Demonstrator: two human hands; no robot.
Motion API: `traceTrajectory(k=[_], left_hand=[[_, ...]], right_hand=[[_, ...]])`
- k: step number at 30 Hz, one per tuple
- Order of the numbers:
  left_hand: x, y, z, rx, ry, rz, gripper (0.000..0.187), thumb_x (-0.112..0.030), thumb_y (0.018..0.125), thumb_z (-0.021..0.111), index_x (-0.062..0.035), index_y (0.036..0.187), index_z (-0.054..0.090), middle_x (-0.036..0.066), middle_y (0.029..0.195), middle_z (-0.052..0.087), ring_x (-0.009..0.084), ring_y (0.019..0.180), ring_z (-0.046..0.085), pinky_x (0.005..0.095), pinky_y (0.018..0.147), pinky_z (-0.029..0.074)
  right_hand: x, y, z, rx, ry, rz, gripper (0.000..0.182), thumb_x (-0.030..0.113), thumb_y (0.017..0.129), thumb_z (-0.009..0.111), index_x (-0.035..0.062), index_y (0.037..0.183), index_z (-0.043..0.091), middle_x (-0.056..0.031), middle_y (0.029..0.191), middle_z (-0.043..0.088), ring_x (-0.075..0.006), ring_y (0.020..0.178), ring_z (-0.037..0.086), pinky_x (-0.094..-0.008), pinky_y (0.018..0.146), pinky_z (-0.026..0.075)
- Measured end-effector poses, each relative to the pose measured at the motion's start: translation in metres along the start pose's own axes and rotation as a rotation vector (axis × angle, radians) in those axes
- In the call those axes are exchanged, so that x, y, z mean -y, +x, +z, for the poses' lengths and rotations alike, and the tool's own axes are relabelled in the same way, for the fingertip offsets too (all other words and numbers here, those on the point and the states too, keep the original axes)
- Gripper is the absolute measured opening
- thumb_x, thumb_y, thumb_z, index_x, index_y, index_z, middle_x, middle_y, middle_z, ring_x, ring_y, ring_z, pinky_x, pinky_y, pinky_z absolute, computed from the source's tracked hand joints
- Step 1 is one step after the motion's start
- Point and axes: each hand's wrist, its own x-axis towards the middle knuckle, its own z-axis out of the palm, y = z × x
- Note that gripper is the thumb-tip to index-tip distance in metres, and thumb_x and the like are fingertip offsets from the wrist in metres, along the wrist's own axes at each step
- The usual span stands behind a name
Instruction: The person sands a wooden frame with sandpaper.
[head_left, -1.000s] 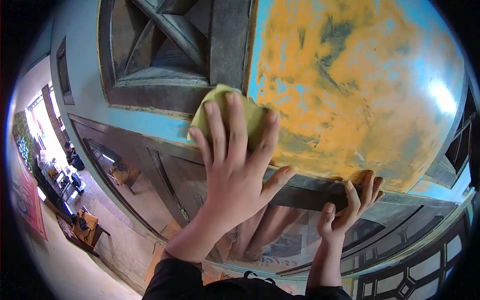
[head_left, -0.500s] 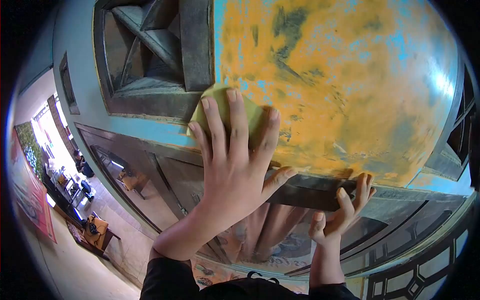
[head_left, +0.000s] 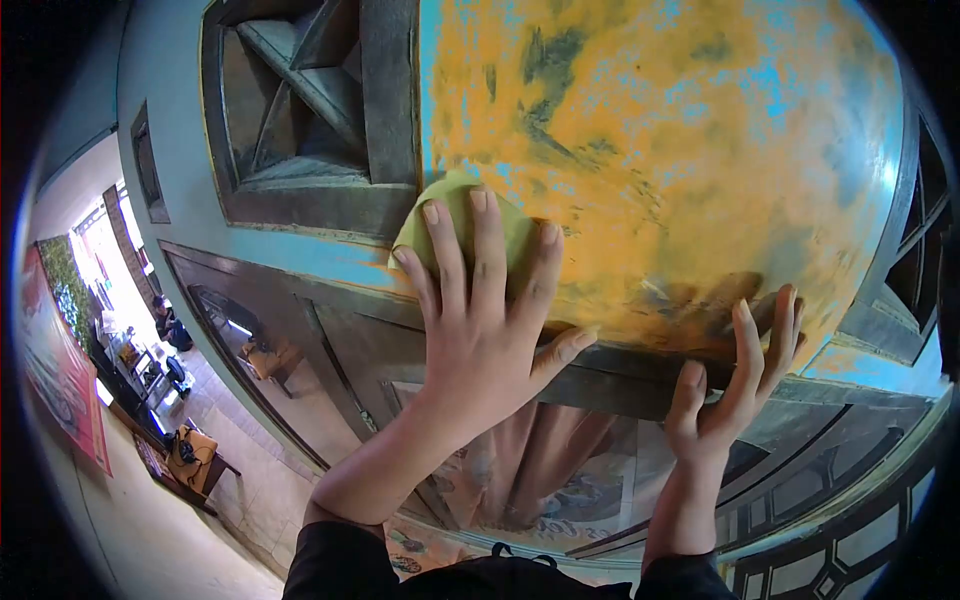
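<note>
My left hand (head_left: 475,330) lies with fingers spread over a yellow-green sheet of sandpaper (head_left: 447,196), pressing it flat on the wall. The sheet's upper part shows above the fingertips; the palm side is hidden. It overlaps the lower left corner of an orange wall panel (head_left: 640,190) with blue and dark patches, beside a dark wooden vent frame (head_left: 392,100). Lower right, my right hand (head_left: 735,385) is open and holds nothing. Its fingers point upward, with the fingertips over the panel's lower edge and the thumb apart.
Below the panel runs a dark wooden beam (head_left: 620,385) above window glass (head_left: 560,470) with reflections. Another vent (head_left: 905,290) sits at the right. Down at the left are a tiled floor (head_left: 265,480), a wooden chair (head_left: 195,460) and a person (head_left: 172,325) in the background.
My right hand has risen and shifted right, from the beam to the panel's lower edge, its fingers stretching out. My left hand stays spread on the sandpaper, slightly further right in view.
</note>
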Motion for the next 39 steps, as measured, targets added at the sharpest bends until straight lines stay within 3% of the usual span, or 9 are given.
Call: traceTrajectory(k=[6, 10, 11, 14, 15, 19, 22, 31, 39], left_hand=[[-0.015, 0.021, -0.002, -0.013, -0.040, 0.021, 0.088, -0.061, 0.094, 0.055, -0.0091, 0.159, 0.027, 0.039, 0.162, 0.004, 0.0638, 0.146, 0.000, 0.0811, 0.106, 0.002], [-0.033, 0.006, 0.017, -0.026, -0.199, 0.278, 0.081, -0.062, 0.086, 0.063, -0.0227, 0.153, 0.044, 0.022, 0.167, 0.018, 0.0527, 0.151, 0.012, 0.0786, 0.110, 0.002], [-0.040, 0.006, 0.025, -0.119, -0.244, 0.291, 0.059, -0.051, 0.087, 0.064, -0.0282, 0.142, 0.057, 0.008, 0.163, 0.034, 0.0368, 0.153, 0.022, 0.0688, 0.119, 0.006], [-0.033, 0.018, 0.031, -0.250, -0.182, 0.560, 0.042, -0.038, 0.091, 0.060, -0.0285, 0.132, 0.064, 0.001, 0.156, 0.046, 0.0251, 0.150, 0.033, 0.0572, 0.124, 0.009], [-0.035, 0.022, 0.028, -0.312, -0.322, 0.559, 0.039, -0.029, 0.088, 0.061, -0.0259, 0.127, 0.066, -0.001, 0.145, 0.056, 0.0200, 0.143, 0.044, 0.0493, 0.125, 0.019], [-0.027, 0.035, 0.017, -0.323, -0.537, 0.677, 0.016, -0.019, 0.082, 0.066, -0.0167, 0.096, 0.074, -0.006, 0.106, 0.069, 0.0178, 0.121, 0.062, 0.0421, 0.112, 0.045], [0.001, 0.025, 0.013, -0.315, -0.481, 0.677, 0.016, -0.020, 0.086, 0.065, -0.0175, 0.097, 0.075, -0.004, 0.108, 0.070, 0.0169, 0.124, 0.061, 0.0424, 0.112, 0.044], [0.081, 0.003, 0.006, -0.308, -0.229, 0.396, 0.039, -0.044, 0.098, 0.053, -0.0176, 0.118, 0.073, 0.008, 0.131, 0.066, 0.0335, 0.130, 0.057, 0.0547, 0.118, 0.031], [0.078, 0.006, 0.005, -0.281, -0.183, 0.304, 0.047, -0.046, 0.097, 0.051, -0.0150, 0.125, 0.071, 0.012, 0.140, 0.060, 0.0393, 0.138, 0.048, 0.0576, 0.119, 0.026]], right_hand=[[-0.007, 0.029, -0.008, 0.047, -0.025, -0.029, 0.051, 0.047, 0.099, 0.053, 0.0115, 0.136, 0.060, -0.0209, 0.157, 0.040, -0.0431, 0.148, 0.030, -0.0578, 0.121, 0.011], [-0.015, 0.025, -0.010, -0.065, 0.316, -0.057, 0.060, 0.053, 0.101, 0.049, 0.0040, 0.136, 0.056, -0.0288, 0.153, 0.040, -0.0435, 0.146, 0.035, -0.0574, 0.119, 0.023], [-0.013, 0.025, -0.014, -0.066, 0.304, -0.068, 0.062, 0.056, 0.102, 0.047, 0.0043, 0.135, 0.055, -0.0304, 0.150, 0.042, -0.0450, 0.143, 0.039, -0.0567, 0.116, 0.030], [-0.011, 0.024, -0.016, -0.079, 0.476, -0.183, 0.061, 0.057, 0.101, 0.047, 0.0064, 0.136, 0.055, -0.0306, 0.150, 0.042, -0.0456, 0.140, 0.043, -0.0569, 0.116, 0.032], [-0.008, 0.025, -0.016, -0.068, 0.528, -0.240, 0.059, 0.058, 0.100, 0.049, 0.0094, 0.132, 0.059, -0.0285, 0.146, 0.047, -0.0459, 0.135, 0.048, -0.0570, 0.114, 0.035], [0.008, 0.036, -0.017, 0.203, 0.627, -0.388, 0.057, 0.060, 0.099, 0.052, 0.0110, 0.126, 0.064, -0.0253, 0.134, 0.060, -0.0456, 0.128, 0.056, -0.0559, 0.111, 0.040], [0.021, 0.036, 0.006, 0.296, 0.856, -0.174, 0.054, 0.055, 0.100, 0.053, 0.0121, 0.131, 0.064, -0.0243, 0.135, 0.059, -0.0428, 0.128, 0.057, -0.0545, 0.109, 0.041], [0.037, 0.043, 0.010, 0.553, -0.148, -0.549, 0.060, 0.058, 0.095, 0.053, 0.0278, 0.146, 0.055, -0.0031, 0.154, 0.048, -0.0349, 0.145, 0.039, -0.0564, 0.117, 0.028], [0.048, 0.080, 0.022, 0.434, -0.295, -0.514, 0.070, 0.075, 0.087, 0.047, 0.0365, 0.144, 0.056, -0.0089, 0.160, 0.039, -0.0442, 0.149, 0.027, -0.0689, 0.118, 0.014]])
